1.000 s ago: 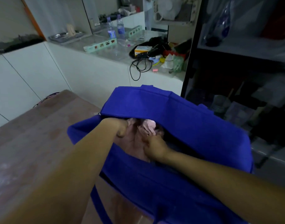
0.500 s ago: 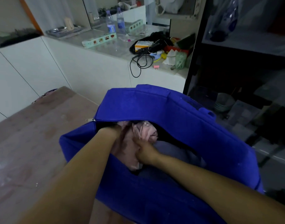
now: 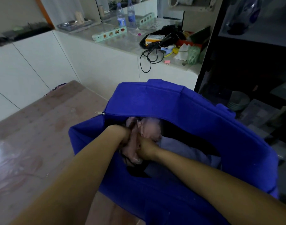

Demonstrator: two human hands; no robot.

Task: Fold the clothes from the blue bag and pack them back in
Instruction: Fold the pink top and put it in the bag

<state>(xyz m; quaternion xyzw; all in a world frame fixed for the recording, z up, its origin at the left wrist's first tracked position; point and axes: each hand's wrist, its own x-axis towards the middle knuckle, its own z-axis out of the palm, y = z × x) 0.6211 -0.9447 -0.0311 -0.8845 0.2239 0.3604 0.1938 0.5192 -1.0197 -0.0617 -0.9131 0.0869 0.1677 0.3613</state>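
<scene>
A big blue fabric bag [image 3: 196, 114] stands open on the brown table [image 3: 33, 143]. Inside it lies a bunched pink garment [image 3: 149, 129], with a pale lilac piece of clothing [image 3: 184, 151] to its right. Both my hands reach into the opening. My left hand [image 3: 125, 135] clutches the left side of the pink garment, its fingers partly hidden in the cloth. My right hand [image 3: 145, 149] grips the same garment from the right, close against the left hand.
A white counter [image 3: 106, 51] behind the table carries two water bottles [image 3: 126, 17], a long green box [image 3: 109, 34], a black cable [image 3: 149, 60] and assorted clutter. A dark shelving unit [image 3: 246, 51] stands to the right, right behind the bag.
Both hands have drawn closer together on the pink garment and bunched it tighter. The lilac clothing beneath shows more than a second ago.
</scene>
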